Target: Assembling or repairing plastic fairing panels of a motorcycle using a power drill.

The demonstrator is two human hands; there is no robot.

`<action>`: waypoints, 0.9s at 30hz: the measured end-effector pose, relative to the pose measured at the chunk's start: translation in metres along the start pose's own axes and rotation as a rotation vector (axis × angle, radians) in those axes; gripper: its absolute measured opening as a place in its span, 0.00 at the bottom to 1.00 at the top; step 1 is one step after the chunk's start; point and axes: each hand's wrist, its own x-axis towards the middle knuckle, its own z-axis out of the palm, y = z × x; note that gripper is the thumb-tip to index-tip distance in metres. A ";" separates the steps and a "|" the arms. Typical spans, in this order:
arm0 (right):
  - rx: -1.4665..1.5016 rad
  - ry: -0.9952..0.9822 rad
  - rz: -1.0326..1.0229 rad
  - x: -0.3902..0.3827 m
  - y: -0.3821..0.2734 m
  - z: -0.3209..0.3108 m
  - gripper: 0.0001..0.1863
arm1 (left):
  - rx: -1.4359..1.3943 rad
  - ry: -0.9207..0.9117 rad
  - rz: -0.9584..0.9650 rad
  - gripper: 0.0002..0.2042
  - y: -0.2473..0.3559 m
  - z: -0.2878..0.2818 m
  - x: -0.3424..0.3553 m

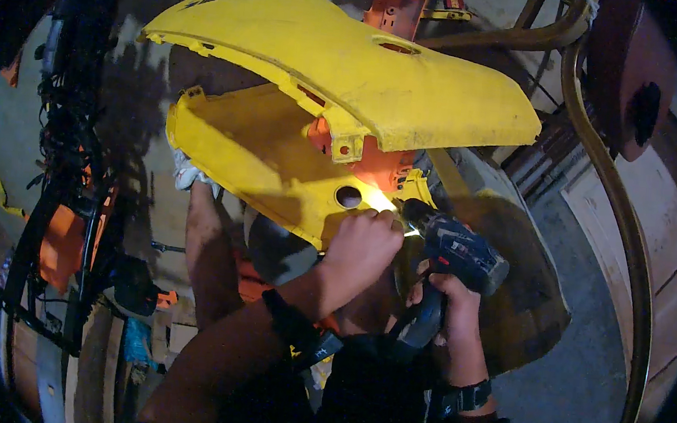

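My right hand (455, 300) is wrapped round the grip of a dark cordless drill (462, 253). The drill's lamp is lit, and its chuck points at the near right end of a yellow plastic body panel (342, 65). Right beside the chuck, my left hand (364, 241) has its fingers curled together against the panel's lower section. What they pinch, if anything, is hidden. A round hole (347, 197) lies just above these knuckles. Between the panel's upper and lower sections shows an orange part (382, 166), brightly lit near the drill.
A bare limb (209, 257) with a white covering at its end reaches the panel's left side. Far left stands a black frame (36, 267) with cables. A bent brown tube (598, 144) curves down the right. Below the drill lies a dark seat-like piece (518, 297).
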 end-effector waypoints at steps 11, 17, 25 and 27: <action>0.022 -0.052 -0.079 0.017 0.001 -0.011 0.13 | -0.027 -0.102 -0.012 0.07 -0.001 0.003 -0.002; -0.001 -0.047 -0.039 0.018 0.007 -0.011 0.12 | -0.003 -0.081 0.003 0.07 -0.003 -0.005 -0.004; 0.108 -0.107 -0.095 0.022 0.012 -0.015 0.14 | -0.004 -0.117 0.006 0.07 -0.002 -0.010 0.002; 0.129 -0.100 -0.109 0.022 0.015 -0.016 0.14 | -0.011 -0.099 0.013 0.07 -0.002 -0.011 0.003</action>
